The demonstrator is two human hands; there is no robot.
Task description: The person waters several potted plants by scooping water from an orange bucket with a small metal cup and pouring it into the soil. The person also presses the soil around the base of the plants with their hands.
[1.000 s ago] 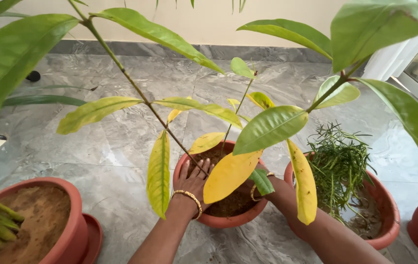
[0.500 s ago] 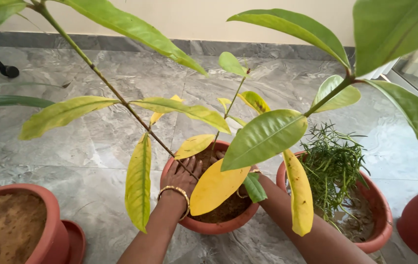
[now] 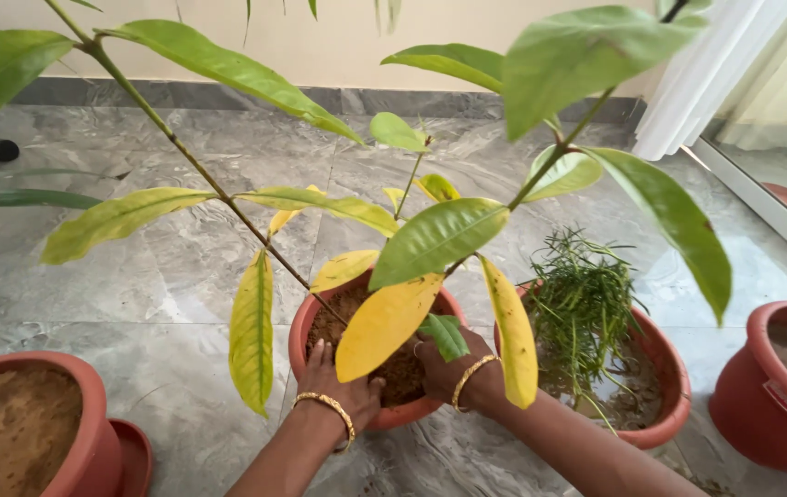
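A terracotta pot of brown soil stands on the grey marble floor. It holds a leggy plant with green and yellow leaves. My left hand, with a gold bangle at the wrist, lies on the pot's near rim and soil. My right hand, also bangled, presses the soil on the pot's right side. A large yellow leaf hides part of both hands and the soil between them.
A second terracotta pot with a thin needle-leaved herb touches the first on the right. Another pot stands far right, one with a saucer at lower left. A white curtain and glass door are at upper right.
My view has shifted, so the pots sit further left. My left hand has slid back toward the near rim. My right hand has come out from behind the leaves onto the soil.
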